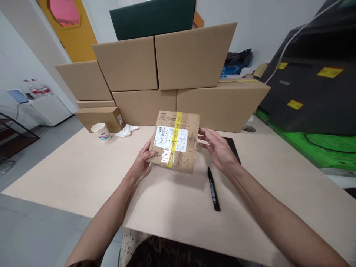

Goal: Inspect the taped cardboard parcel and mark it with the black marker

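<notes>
Parcel sits between both hands, left gripping, right touching.

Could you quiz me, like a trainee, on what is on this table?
1. True or false: the left hand grips the parcel.
2. What lies on the table just beside the right hand: A) scissors, B) a black marker, C) a knife?
3. What colour is the tape across the parcel's label?

Key
1. True; it holds the parcel's left edge, while the right hand is open at the other side.
2. B.
3. Yellow.
</notes>
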Available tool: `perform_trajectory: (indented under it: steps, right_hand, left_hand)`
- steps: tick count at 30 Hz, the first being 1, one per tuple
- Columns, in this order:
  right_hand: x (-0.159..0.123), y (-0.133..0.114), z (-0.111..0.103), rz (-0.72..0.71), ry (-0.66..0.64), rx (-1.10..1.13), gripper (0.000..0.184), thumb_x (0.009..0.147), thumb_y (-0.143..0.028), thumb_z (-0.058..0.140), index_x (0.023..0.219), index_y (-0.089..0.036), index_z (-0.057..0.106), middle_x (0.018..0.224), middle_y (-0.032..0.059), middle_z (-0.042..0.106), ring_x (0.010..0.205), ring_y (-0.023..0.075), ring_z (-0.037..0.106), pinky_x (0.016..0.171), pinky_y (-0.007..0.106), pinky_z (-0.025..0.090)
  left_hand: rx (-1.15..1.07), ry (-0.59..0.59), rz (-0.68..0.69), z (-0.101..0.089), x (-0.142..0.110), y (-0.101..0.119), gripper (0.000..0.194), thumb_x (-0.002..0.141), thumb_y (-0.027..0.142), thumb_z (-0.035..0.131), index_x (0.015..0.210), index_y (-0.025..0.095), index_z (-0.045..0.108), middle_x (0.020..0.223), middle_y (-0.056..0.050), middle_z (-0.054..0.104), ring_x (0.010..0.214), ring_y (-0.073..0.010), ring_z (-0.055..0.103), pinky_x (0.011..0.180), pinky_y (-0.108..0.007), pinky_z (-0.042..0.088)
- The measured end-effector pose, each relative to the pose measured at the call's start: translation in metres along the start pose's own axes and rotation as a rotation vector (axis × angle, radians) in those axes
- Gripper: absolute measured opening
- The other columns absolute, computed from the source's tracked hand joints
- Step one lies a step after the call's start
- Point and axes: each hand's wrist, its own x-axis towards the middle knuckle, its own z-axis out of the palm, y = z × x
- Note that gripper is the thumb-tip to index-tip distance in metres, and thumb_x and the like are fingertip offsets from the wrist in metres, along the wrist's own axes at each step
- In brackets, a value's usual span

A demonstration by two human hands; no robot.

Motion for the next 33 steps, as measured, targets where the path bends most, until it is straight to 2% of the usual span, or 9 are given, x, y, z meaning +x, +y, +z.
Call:
perform_trajectory:
  steps: [3,6,9,11,14,18,21,28,33]
  right_hand:
    - [0.007,0.006,-0.005,0.011,0.074,-0.012,0.044,0.082,-0.066,0.072,0.116,-0.037,0.071,0.149,0.0003,0.066,0.137,0.0268,0.058,0.107,0.043,0.048]
    - [0.01,0.009,-0.007,0.037,0.115,-0.039,0.05,0.079,-0.07,0.072,0.116,-0.037,0.071,0.151,0.0004,0.065,0.142,0.0286,0.054,0.109,0.045,0.048]
    - [0.011,0.011,-0.006,0.097,0.08,-0.056,0.052,0.077,-0.074,0.073,0.112,-0.035,0.073,0.139,0.0034,0.073,0.138,0.0313,0.057,0.106,0.047,0.049]
    - [0.012,0.013,-0.007,0.113,0.071,-0.06,0.05,0.077,-0.072,0.074,0.11,-0.034,0.073,0.138,0.0041,0.073,0.136,0.0314,0.058,0.107,0.048,0.049]
    - [0.018,0.02,-0.012,0.086,0.101,-0.064,0.047,0.078,-0.067,0.076,0.112,-0.035,0.072,0.149,0.0032,0.067,0.141,0.0299,0.055,0.11,0.047,0.046]
    - [0.033,0.037,-0.024,0.104,0.101,-0.087,0.054,0.078,-0.07,0.073,0.119,-0.037,0.068,0.162,0.0029,0.056,0.146,0.0291,0.05,0.108,0.046,0.048]
    - [0.041,0.047,-0.03,0.14,0.095,-0.079,0.058,0.075,-0.072,0.074,0.122,-0.039,0.066,0.163,0.0012,0.053,0.146,0.0279,0.051,0.107,0.046,0.049]
    - [0.041,0.048,-0.029,0.08,0.016,-0.039,0.059,0.073,-0.074,0.075,0.115,-0.034,0.07,0.141,0.0022,0.071,0.13,0.025,0.063,0.101,0.04,0.052]
    - [0.029,0.038,-0.025,0.074,0.057,-0.083,0.057,0.067,-0.075,0.081,0.097,-0.026,0.078,0.116,0.0062,0.08,0.112,0.027,0.069,0.088,0.038,0.056]
  left_hand:
    - [0.019,0.014,-0.032,-0.005,0.003,0.001,0.071,0.074,0.045,0.084,0.139,0.019,0.071,0.146,-0.011,0.071,0.145,-0.0418,0.056,0.124,-0.051,0.042]
    - [0.06,0.077,-0.046,-0.009,0.007,-0.001,0.064,0.078,0.061,0.081,0.128,0.022,0.077,0.146,-0.009,0.071,0.147,-0.0406,0.053,0.123,-0.05,0.041]
    - [0.146,0.173,-0.076,-0.011,0.009,-0.003,0.077,0.077,0.082,0.071,0.131,0.026,0.075,0.151,-0.008,0.067,0.151,-0.0422,0.048,0.121,-0.055,0.039]
    - [0.23,0.243,-0.069,-0.012,0.008,-0.003,0.087,0.074,0.087,0.069,0.137,0.028,0.071,0.159,-0.009,0.061,0.153,-0.0441,0.044,0.12,-0.059,0.038]
    - [0.366,0.286,-0.015,-0.011,0.005,0.0,0.087,0.073,0.081,0.077,0.139,0.025,0.07,0.159,-0.012,0.06,0.151,-0.0441,0.045,0.12,-0.057,0.037]
    - [0.416,0.145,-0.019,-0.006,0.0,0.005,0.073,0.078,0.061,0.085,0.14,0.026,0.069,0.14,-0.009,0.074,0.137,-0.0396,0.06,0.117,-0.051,0.043]
    - [0.377,0.097,-0.046,-0.004,0.0,0.007,0.073,0.08,0.058,0.085,0.143,0.026,0.067,0.141,-0.008,0.074,0.135,-0.0389,0.062,0.117,-0.049,0.045]
    - [0.325,0.142,-0.05,-0.008,0.005,-0.001,0.087,0.076,0.061,0.087,0.15,0.022,0.061,0.15,-0.013,0.067,0.14,-0.0394,0.058,0.121,-0.051,0.042]
    - [0.39,0.344,0.103,-0.015,0.007,-0.011,0.086,0.084,0.073,0.073,0.151,0.024,0.051,0.139,-0.014,0.067,0.127,-0.0325,0.064,0.111,-0.05,0.048]
